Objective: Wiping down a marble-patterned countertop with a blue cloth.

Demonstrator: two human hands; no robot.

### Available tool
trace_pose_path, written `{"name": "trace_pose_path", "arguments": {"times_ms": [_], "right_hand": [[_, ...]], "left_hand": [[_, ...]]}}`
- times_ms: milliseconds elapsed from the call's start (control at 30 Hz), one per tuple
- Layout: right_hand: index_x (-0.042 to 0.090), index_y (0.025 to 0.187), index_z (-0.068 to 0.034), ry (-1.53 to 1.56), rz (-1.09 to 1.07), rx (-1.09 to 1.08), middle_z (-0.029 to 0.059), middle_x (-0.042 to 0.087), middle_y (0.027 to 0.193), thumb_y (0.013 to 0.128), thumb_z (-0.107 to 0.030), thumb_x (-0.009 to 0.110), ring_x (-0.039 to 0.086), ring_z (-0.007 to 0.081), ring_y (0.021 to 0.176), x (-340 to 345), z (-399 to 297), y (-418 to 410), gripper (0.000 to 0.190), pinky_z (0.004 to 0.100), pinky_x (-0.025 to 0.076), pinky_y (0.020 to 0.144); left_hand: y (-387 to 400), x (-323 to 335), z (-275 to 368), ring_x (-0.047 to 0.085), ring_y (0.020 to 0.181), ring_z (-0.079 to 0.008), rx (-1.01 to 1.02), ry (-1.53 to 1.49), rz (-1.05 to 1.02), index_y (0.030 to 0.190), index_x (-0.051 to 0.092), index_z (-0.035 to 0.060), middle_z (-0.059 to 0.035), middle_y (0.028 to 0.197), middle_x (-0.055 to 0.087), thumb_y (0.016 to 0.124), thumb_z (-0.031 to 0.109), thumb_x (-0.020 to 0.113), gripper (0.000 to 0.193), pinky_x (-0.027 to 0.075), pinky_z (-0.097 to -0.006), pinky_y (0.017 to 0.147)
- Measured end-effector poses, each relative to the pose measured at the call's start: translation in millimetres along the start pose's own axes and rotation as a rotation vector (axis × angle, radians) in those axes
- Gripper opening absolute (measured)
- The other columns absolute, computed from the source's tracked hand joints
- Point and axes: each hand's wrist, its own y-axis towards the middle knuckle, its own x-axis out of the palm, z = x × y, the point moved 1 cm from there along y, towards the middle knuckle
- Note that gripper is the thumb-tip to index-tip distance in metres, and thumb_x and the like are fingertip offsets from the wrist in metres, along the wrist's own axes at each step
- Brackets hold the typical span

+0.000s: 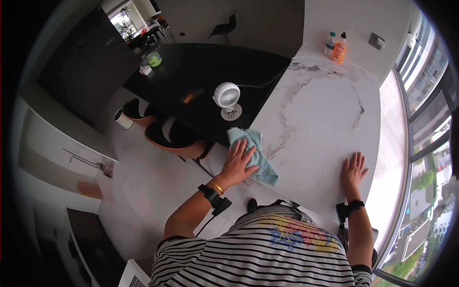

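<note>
My left hand [238, 161] lies flat with spread fingers on a light teal cloth [263, 168]. The cloth is bunched at the near left edge of a white marble-patterned countertop [315, 132], and one corner of it reaches the front edge. My right hand [354, 170] rests palm down on the countertop near its right side, fingers slightly apart, holding nothing. Beyond the cloth, a small white desk fan [227, 97] stands on the adjoining black table [193, 68].
An orange squeeze bottle [339, 50] and a clear plastic bottle [330, 43] stand at the countertop's far end. A white cable [265, 85] runs from the fan across the table. A green container [154, 59] sits far left; chairs [179, 140] stand beside the table. Windows line the right.
</note>
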Motion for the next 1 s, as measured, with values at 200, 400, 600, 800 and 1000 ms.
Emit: {"name": "trace_pose_path", "arguments": {"times_ms": [200, 400, 600, 800, 1000], "right_hand": [[0.036, 0.149, -0.008, -0.016, -0.007, 0.007, 0.0069, 0.024, 0.161, 0.102, -0.044, 0.036, 0.014, 0.0257, 0.15, 1.2, 5.1, -0.7, 0.059, 0.0614, 0.007, 0.116], [0.034, 0.15, -0.009, -0.031, -0.022, 0.031, 0.0063, 0.023, 0.161, 0.102, -0.045, 0.034, 0.013, 0.0253, 0.15, 5.0, 7.9, 0.6, 0.06, 0.0606, 0.008, 0.117], [0.034, 0.15, -0.009, -0.008, -0.017, 0.018, 0.0068, 0.024, 0.161, 0.102, -0.042, 0.034, 0.013, 0.0258, 0.15, 5.7, 6.7, 0.6, 0.058, 0.0612, 0.009, 0.117], [0.032, 0.151, -0.01, 0.021, -0.011, 0.011, 0.0065, 0.023, 0.161, 0.102, -0.041, 0.035, 0.013, 0.0259, 0.15, -4.2, -1.8, -4.0, 0.058, 0.0605, 0.008, 0.117], [0.034, 0.149, -0.008, 0.113, -0.108, 0.127, 0.0107, 0.028, 0.158, 0.1, -0.048, 0.039, 0.018, 0.0291, 0.149, -5.0, -4.9, 11.8, 0.063, 0.0609, 0.012, 0.116]], "left_hand": [[57.7, 34.4, 29.8, 0.011, 0.144, -0.051, -0.181, 0.056, 0.076, 0.149, 0.033, 0.0038, -0.0337, 0.154, 0.017, 0.094, 0.047, 0.053, 0.073, 0.011, -0.0624, 0.115], [95.9, 69.6, 151.3, 0.008, 0.147, -0.0461, 0.373, -0.218, -0.127, 0.147, 0.036, 0.0042, -0.0294, 0.157, 0.013, 0.095, 0.025, 0.054, 0.059, 0.009, -0.0575, 0.118], [96.5, 6.8, 172.6, 0.06, 0.112, -0.031, 0.378, -1.001, -0.369, 0.129, 0.05, 0.0033, -0.0136, 0.123, 0.06, 0.095, 0.009, 0.057, 0.035, 0.048, -0.0363, 0.096], [116.3, -30.4, 91.5, 0.044, 0.131, -0.0368, 0.404, -0.678, 0.135, 0.151, 0.029, 0.0159, -0.018, 0.141, 0.045, 0.078, 0.007, 0.074, 0.086, 0.036, -0.0402, 0.112], [106.7, 0.4, -29.7, 0.037, 0.139, -0.0376, -0.082, -0.503, 0.309, 0.149, 0.032, 0.0061, -0.0251, 0.147, 0.042, 0.096, 0.032, 0.059, 0.064, 0.033, -0.0433, 0.112]]}}
